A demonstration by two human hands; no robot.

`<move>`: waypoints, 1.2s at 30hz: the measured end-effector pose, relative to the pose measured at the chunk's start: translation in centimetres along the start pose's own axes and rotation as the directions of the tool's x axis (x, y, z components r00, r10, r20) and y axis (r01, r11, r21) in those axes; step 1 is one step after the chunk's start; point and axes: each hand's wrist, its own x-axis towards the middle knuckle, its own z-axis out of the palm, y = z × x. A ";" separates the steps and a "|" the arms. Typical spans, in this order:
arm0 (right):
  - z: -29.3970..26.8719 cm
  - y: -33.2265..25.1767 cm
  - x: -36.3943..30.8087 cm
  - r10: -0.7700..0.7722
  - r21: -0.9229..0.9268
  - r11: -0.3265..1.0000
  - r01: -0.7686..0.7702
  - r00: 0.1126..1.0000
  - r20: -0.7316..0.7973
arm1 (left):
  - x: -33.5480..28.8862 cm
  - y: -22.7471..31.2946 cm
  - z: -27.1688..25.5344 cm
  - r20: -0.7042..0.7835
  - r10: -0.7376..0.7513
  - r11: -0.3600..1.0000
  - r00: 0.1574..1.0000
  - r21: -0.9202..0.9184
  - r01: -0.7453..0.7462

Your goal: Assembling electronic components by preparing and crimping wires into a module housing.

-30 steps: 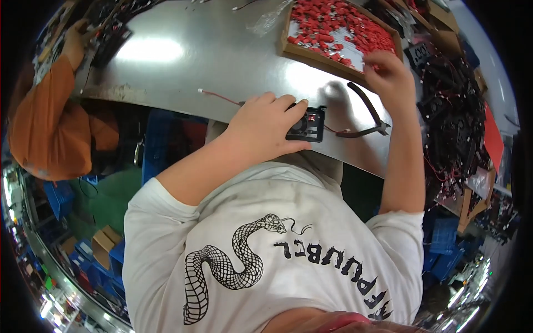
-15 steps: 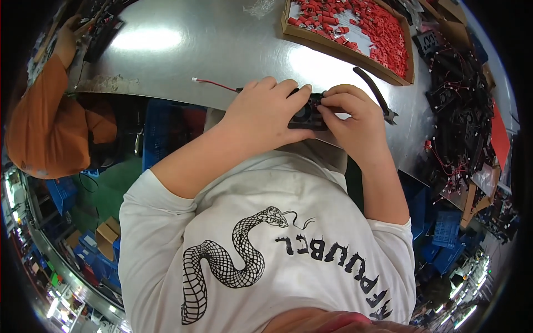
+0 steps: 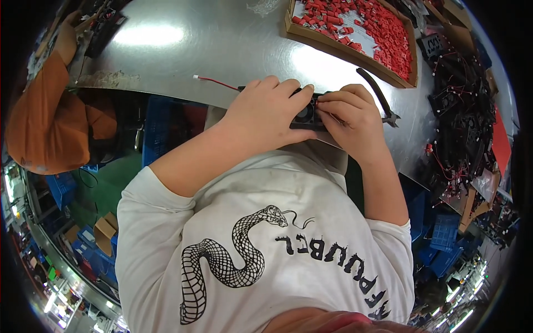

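Observation:
A black plastic housing with a round, speaker-like disc (image 3: 304, 115) lies at the table's near edge. My left hand (image 3: 261, 114) is closed over its left part, thumb along the near side and fingers across the far side. At the housing's right end, my right hand (image 3: 358, 119) is pinched, thumb against fingers; what the fingertips hold is hidden. A red lead with a white plug (image 3: 214, 81) sticks out beyond my left hand onto the metal table (image 3: 222, 50). Right of my right hand lie dark-handled pliers (image 3: 377, 97), jaws toward me.
A cardboard tray (image 3: 347, 51) of small red parts stands at the far right. Farther right is a heap of black housings with wires (image 3: 458, 105). At the left, a person in an orange sleeve (image 3: 41, 122) reaches over the table. Blue crates (image 3: 444, 230) stand below.
My right hand's fingers have shifted slightly at the housing's right end, the thumb now tucked closer under them. The left hand keeps its hold.

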 end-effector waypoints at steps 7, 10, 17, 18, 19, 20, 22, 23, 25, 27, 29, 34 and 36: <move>-1.1 -0.2 0.7 0.080 0.095 0.991 -0.092 0.989 0.121 | 0.1 0.2 0.0 0.019 0.012 1.000 1.000 -0.007 -0.012; -1.1 -0.1 0.6 0.098 0.173 0.979 -0.105 0.994 0.051 | 0.1 0.2 0.0 0.003 0.019 1.000 1.000 -0.013 -0.019; -1.6 -1.0 1.4 0.075 -0.036 0.997 -0.069 0.975 0.211 | 0.1 0.2 -0.1 0.000 0.019 1.000 1.000 -0.008 -0.019; -1.6 -1.1 1.4 0.064 -0.040 0.998 -0.057 0.977 0.205 | 0.1 0.2 -0.1 -0.001 0.024 1.000 1.000 -0.008 -0.024; -1.6 -1.2 1.5 0.066 -0.043 0.997 -0.058 0.977 0.203 | 0.2 0.2 -0.1 0.005 0.021 1.000 1.000 -0.011 -0.021; -1.6 -1.3 1.5 0.124 -0.071 0.991 -0.109 0.959 0.254 | 0.1 0.3 -0.1 0.012 0.014 1.000 1.000 -0.012 -0.014; -2.0 -1.6 1.7 0.181 -0.102 0.982 -0.157 0.936 0.302 | 0.2 0.3 -0.1 0.008 0.014 1.000 1.000 -0.018 -0.014; -2.4 -1.9 1.9 0.170 -0.131 0.982 -0.136 0.938 0.302 | 0.2 0.2 -0.2 0.005 0.013 1.000 1.000 -0.022 -0.013; -2.9 -1.9 1.5 0.152 -0.157 0.982 -0.108 0.940 0.304 | -0.2 0.1 -0.1 0.003 0.004 1.000 1.000 -0.016 -0.004; -4.2 -0.1 -0.3 0.245 -0.011 0.969 -0.247 0.952 0.185 | 0.0 -0.1 -0.1 -0.001 0.016 1.000 1.000 -0.018 -0.016; -3.3 2.2 -2.5 0.327 -0.184 0.937 -0.298 0.933 0.150 | 0.1 -0.1 0.0 0.001 0.021 0.999 1.000 -0.032 -0.021; -2.0 3.0 -3.4 0.526 -0.240 0.829 -0.505 0.850 0.033 | 0.5 -0.2 -0.9 0.074 0.015 0.999 0.997 -0.042 -0.012; -1.2 3.4 -3.6 0.517 -0.289 0.815 -0.503 0.856 -0.031 | 0.5 -0.4 -0.9 0.067 0.019 0.999 0.998 -0.031 -0.017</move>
